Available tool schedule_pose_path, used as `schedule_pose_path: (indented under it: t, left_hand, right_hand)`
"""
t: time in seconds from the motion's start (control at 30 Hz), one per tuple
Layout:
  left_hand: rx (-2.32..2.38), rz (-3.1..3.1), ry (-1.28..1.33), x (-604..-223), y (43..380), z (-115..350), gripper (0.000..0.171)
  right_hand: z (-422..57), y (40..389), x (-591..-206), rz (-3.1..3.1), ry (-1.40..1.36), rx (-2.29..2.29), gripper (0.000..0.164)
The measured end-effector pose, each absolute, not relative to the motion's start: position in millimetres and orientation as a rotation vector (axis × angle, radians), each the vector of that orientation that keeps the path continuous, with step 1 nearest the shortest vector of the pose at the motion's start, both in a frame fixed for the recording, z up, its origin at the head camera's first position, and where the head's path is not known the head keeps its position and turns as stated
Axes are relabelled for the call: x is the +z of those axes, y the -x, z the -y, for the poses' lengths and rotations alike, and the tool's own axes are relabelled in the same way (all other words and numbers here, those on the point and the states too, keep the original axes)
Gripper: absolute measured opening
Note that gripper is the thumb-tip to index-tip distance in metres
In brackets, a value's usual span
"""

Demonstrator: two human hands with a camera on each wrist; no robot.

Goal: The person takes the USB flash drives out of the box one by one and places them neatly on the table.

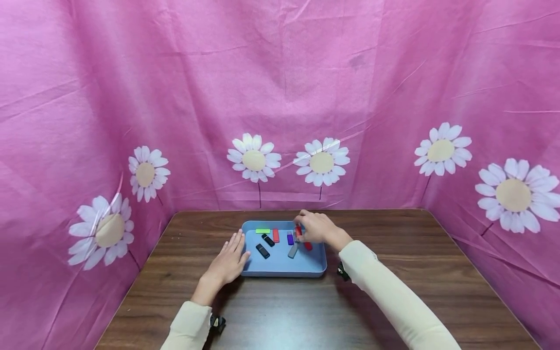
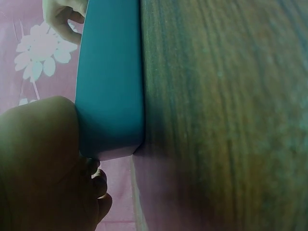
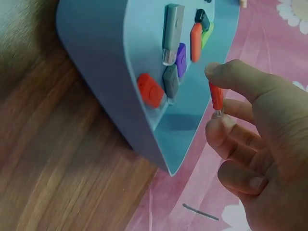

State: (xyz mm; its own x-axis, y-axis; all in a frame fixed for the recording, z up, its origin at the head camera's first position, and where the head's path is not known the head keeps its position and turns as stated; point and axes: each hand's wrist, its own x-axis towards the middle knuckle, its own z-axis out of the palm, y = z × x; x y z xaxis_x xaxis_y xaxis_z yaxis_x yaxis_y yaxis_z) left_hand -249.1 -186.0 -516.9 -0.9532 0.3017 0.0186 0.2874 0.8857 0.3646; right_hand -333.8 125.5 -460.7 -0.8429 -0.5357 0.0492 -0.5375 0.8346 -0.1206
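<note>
A light blue tray (image 1: 284, 266) holds several USB flash drives. My right hand (image 1: 317, 227) pinches a red flash drive (image 3: 216, 97) between thumb and fingers above the tray's right part, its clear end pointing at a fingertip. Under and beside this hand lie another red drive (image 3: 151, 90), a dark grey one (image 3: 171, 82), a purple one (image 3: 181, 60) and a lighter grey one (image 3: 173, 33). My left hand (image 1: 226, 260) rests against the tray's left side, fingers extended along the rim; the left wrist view shows its fingertips partly hidden by the wall.
In the tray's left half lie a lime green drive (image 1: 263, 231), a red-orange drive (image 1: 276, 236) and two black drives, one upper (image 1: 268, 240) and one lower (image 1: 262, 251). The brown wooden table (image 1: 280, 311) extends around it. A pink flowered curtain (image 1: 284, 97) hangs behind and at both sides.
</note>
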Motion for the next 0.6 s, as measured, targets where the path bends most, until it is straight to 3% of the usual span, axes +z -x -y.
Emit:
schedule_pose_path:
  t: [0.6]
  left_hand:
    - [0.603,-3.008,-0.484,-515.4,249.4,186.3,0.065]
  right_hand:
    - [-155.9,332.2,-452.9,2.960,-0.852,0.236,0.052]
